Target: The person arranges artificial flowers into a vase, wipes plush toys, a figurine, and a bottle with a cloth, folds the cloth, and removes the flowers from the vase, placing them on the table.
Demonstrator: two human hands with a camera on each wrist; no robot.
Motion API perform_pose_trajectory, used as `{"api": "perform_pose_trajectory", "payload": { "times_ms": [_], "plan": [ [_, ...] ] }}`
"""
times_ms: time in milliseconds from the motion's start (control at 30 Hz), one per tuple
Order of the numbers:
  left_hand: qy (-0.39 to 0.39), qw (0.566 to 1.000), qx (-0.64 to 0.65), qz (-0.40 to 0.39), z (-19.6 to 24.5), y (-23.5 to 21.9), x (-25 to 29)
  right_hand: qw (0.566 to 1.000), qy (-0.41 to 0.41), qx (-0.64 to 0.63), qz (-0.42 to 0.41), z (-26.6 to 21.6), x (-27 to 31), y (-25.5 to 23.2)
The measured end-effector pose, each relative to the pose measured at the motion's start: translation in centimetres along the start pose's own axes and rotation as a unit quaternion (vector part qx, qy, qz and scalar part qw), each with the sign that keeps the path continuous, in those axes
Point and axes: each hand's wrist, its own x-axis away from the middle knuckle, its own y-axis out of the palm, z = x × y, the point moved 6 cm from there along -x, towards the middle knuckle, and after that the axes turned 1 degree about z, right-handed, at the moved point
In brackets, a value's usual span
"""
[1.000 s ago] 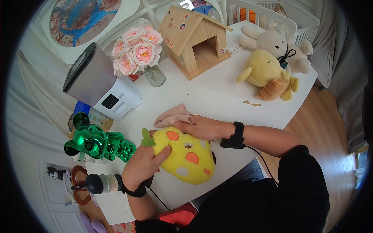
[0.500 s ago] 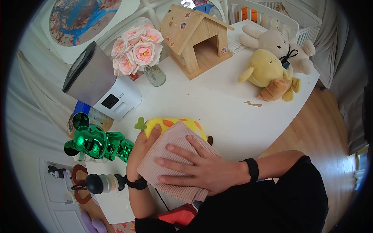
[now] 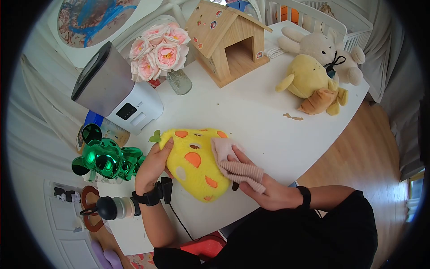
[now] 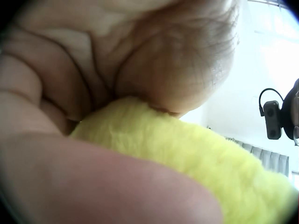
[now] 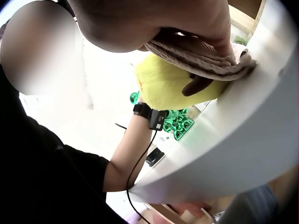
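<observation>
Left hand [image 3: 152,167] pinches the yellow spotted plush toy [image 3: 195,175], likely light, squashy, best held there; opposite, my right hand [image 3: 274,193] grips pink ribbed cloth [image 3: 242,172].

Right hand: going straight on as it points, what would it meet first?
Probably the yellow plush toy with orange spots; the ribbed pink cloth in the right hand overlaps it, depth unclear.

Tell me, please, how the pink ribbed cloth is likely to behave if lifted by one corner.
The pink ribbed cloth would probably hang limp, since it bends and bunches in the right hand. It is likely light, as its folded layers look thin. It may not be slippery, given its matte, ribbed surface.
</observation>
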Motion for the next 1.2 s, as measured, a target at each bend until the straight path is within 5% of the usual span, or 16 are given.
{"api": "perform_pose_trajectory", "payload": {
  "times_ms": [133, 233, 300, 333, 400, 533, 600, 633, 700, 767, 833, 867, 1167, 1200],
  "plan": [
    [-0.003, 1.000, -0.008, -0.009, -0.2, 0.1, 0.0, 0.991, -0.006, -0.057, 0.117, 2.5, -2.8, -0.7],
    [0.000, 0.999, -0.020, -0.029, -0.4, -0.2, 0.0, 0.986, 0.072, -0.095, 0.120, 3.6, -6.4, -2.5],
    [0.011, 0.999, -0.013, -0.049, -0.2, -0.3, 0.3, 0.955, 0.247, -0.154, 0.066, 3.0, -8.1, -2.9],
    [0.020, 0.997, -0.005, -0.070, 0.0, -0.1, 0.4, 0.955, 0.245, -0.152, 0.067, 3.9, -9.0, -3.1],
    [0.031, 0.997, -0.008, -0.067, 0.1, 0.0, 0.9, 0.973, 0.158, -0.126, 0.113, 6.0, -11.2, -4.3],
    [0.049, 0.995, -0.030, -0.076, 1.3, 0.7, 1.6, 0.961, 0.208, -0.171, 0.067, 7.3, -12.7, -3.9],
    [0.057, 0.994, -0.057, -0.074, 1.8, 1.0, 1.9, 0.977, 0.153, 0.044, 0.139, 6.7, -12.4, -3.6],
    [0.061, 0.992, -0.084, -0.075, 1.9, 1.1, 2.0, 0.978, 0.151, 0.045, 0.137, 6.5, -12.0, -3.0],
    [0.030, 0.990, -0.103, -0.088, 1.3, 0.9, 1.6, 0.956, 0.002, 0.289, 0.047, 3.0, -11.4, -0.8],
    [-0.004, 0.987, -0.119, -0.105, -1.0, 0.6, 1.4, 0.944, -0.085, 0.319, 0.015, -0.6, -10.7, 1.3],
    [0.308, 0.885, -0.343, -0.065, -1.5, -0.2, 2.0, 0.935, -0.126, 0.331, -0.014, -3.5, -9.9, 3.6],
    [0.308, 0.885, -0.342, -0.065, -1.4, -0.2, 1.9, 0.923, -0.169, 0.342, -0.042, -4.5, -9.3, 4.8],
    [0.378, 0.908, -0.147, -0.102, 2.9, 1.2, 1.8, 0.922, -0.120, 0.339, -0.140, -3.2, -2.3, 4.8],
    [0.235, 0.959, -0.103, -0.117, 3.1, 1.3, 1.9, 0.918, -0.092, 0.351, -0.163, -2.6, -1.2, 4.7]
  ]
}}
